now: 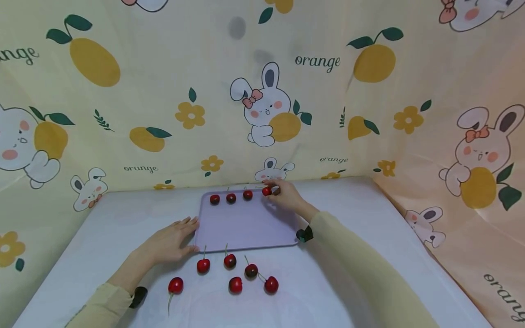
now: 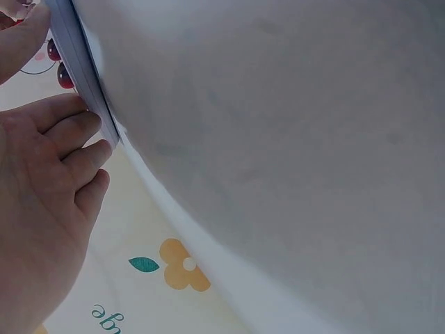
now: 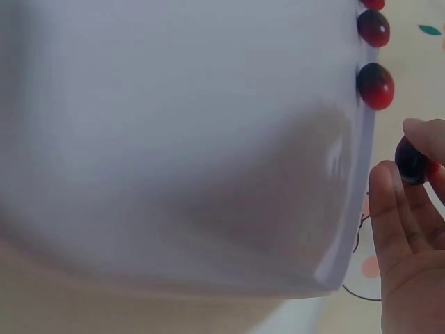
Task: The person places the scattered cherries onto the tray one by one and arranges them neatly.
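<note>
A pale purple tray (image 1: 246,228) lies on the table, with three cherries in a row along its far edge, the middle one (image 1: 231,198) dark red. My right hand (image 1: 287,198) pinches another cherry (image 1: 267,191) between thumb and fingers at the right of that row; the right wrist view shows this cherry (image 3: 411,161) dark on one side. At the tray's left side, my left hand (image 1: 174,239) rests with fingers spread along the edge. In the left wrist view, the fingertips of my left hand (image 2: 49,167) touch the tray's rim (image 2: 90,83).
Several cherries with stems lie on the white table (image 1: 135,218) in front of the tray, among them one cherry (image 1: 175,285) at the left and one (image 1: 271,285) at the right. A patterned cloth (image 1: 205,68) hangs behind and beside the table.
</note>
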The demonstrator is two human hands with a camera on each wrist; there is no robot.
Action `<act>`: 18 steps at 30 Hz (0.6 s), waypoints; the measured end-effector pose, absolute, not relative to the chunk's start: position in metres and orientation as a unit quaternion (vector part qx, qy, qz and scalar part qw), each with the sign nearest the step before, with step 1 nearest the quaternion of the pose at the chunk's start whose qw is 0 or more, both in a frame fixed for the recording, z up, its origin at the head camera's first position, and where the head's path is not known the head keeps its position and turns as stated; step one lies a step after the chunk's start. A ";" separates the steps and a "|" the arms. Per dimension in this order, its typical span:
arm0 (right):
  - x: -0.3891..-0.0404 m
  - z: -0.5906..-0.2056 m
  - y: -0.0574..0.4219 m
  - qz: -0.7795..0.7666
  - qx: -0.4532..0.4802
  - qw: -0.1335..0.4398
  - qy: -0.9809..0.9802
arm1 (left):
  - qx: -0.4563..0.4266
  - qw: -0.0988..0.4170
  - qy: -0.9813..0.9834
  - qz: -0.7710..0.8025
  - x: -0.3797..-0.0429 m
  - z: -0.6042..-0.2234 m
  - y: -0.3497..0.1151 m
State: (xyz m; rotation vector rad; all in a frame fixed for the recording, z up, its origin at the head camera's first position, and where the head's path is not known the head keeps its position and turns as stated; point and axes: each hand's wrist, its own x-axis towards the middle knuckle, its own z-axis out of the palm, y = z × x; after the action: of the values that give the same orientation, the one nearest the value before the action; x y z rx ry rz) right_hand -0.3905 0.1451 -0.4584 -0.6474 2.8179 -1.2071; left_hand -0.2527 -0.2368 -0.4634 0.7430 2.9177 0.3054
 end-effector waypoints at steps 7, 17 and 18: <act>-0.398 -0.458 0.141 -0.375 -0.177 0.018 0.910 | 0.249 0.055 0.962 0.100 -0.252 -0.462 -0.237; -0.411 -0.467 0.138 -0.363 -0.181 0.028 0.913 | 0.247 0.056 0.962 0.102 -0.252 -0.462 -0.237; -0.412 -0.468 0.137 -0.362 -0.180 0.030 0.914 | 0.250 0.054 0.961 0.102 -0.252 -0.462 -0.238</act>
State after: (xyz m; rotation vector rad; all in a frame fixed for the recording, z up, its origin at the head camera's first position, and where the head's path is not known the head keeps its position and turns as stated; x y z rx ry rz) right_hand -0.4122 0.1373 -0.4680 -0.5554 2.8177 -1.1164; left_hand -0.2515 -0.2375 -0.4619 0.7579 2.9203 0.3104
